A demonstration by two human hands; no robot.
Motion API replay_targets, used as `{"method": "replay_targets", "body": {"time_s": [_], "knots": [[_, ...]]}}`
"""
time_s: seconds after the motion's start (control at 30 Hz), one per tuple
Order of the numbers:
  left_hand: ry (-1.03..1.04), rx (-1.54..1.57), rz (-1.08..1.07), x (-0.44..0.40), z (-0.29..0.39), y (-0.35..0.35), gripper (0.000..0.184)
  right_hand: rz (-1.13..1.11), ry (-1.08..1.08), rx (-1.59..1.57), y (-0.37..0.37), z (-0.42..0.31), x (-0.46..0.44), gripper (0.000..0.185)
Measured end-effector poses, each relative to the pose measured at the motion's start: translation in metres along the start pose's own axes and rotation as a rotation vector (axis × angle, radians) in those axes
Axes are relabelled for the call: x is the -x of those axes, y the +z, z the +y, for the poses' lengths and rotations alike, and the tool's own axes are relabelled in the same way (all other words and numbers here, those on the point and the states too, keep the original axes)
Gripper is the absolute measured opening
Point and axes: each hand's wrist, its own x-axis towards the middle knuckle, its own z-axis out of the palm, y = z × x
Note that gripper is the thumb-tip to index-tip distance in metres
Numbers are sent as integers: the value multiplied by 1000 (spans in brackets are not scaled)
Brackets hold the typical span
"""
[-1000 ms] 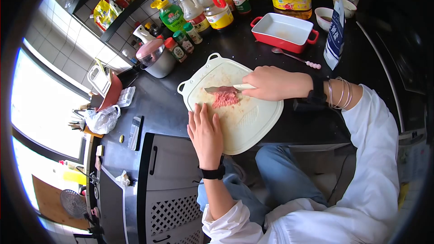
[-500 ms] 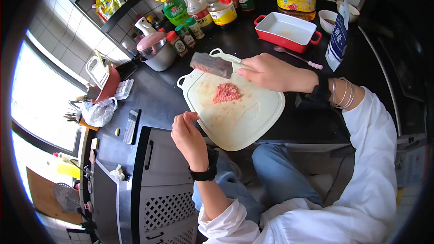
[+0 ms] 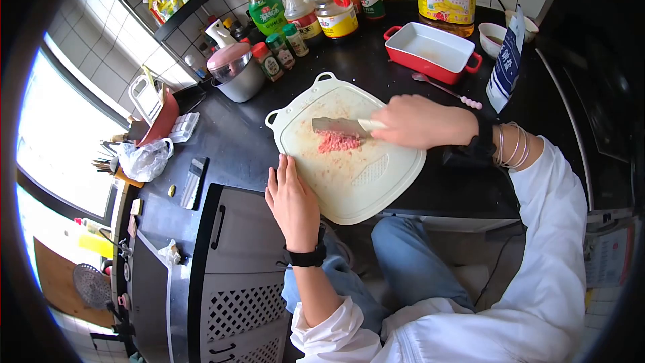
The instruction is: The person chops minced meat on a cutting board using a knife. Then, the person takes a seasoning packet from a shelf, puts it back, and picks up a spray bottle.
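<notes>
The pink meat (image 3: 336, 142) looks largely minced, with some clumps perhaps left to chop, heaped on the cutting board (image 3: 342, 195) by the cleaver (image 3: 334, 125), its handle clasped in the curled fingers of the right hand (image 3: 423, 121), the left hand (image 3: 295, 210) slightly spread at the board's edge

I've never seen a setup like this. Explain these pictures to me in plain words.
There is no machine: these are a person's bare hands, and one camera worn on the head, looking forward and down, takes every picture. The right hand grips a wide-bladed knife over chopped pink meat on a pale cutting board. The left hand is open, its fingertips at the board's edge. On the dark counter, beyond the board, are a red baking dish, a spoon with a pink handle, a blue-and-white packet and several bottles.
</notes>
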Motion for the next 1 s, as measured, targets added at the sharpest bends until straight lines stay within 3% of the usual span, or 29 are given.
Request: {"method": "replay_targets", "body": {"time_s": [0.17, 0.27, 0.43, 0.63, 0.77, 0.87, 1.0], "knots": [[-22, -1, -13, 1, 2, -2, 40, 98, 188, -209, -22, -28, -1, 35], [-46, -12, -36, 0, 4, -4, 41, -117, -5, 68, -8, -12, 2, 34], [-56, -133, 12, 3, 4, 5, 43, 165, 141, -237, -26, -22, -3, 35], [-51, -141, -16, 2, 6, 1, 44, -124, 49, 80, -16, -8, 5, 35], [-44, -158, 2, 3, 7, 3, 44, 101, 103, -95, -18, -14, 1, 35], [-44, -150, 5, 2, 7, 3, 44, -144, 70, 99, -20, -13, 7, 35], [-35, -149, 7, 3, 5, 4, 45, -38, 60, 9, -15, -10, 6, 35]]}}
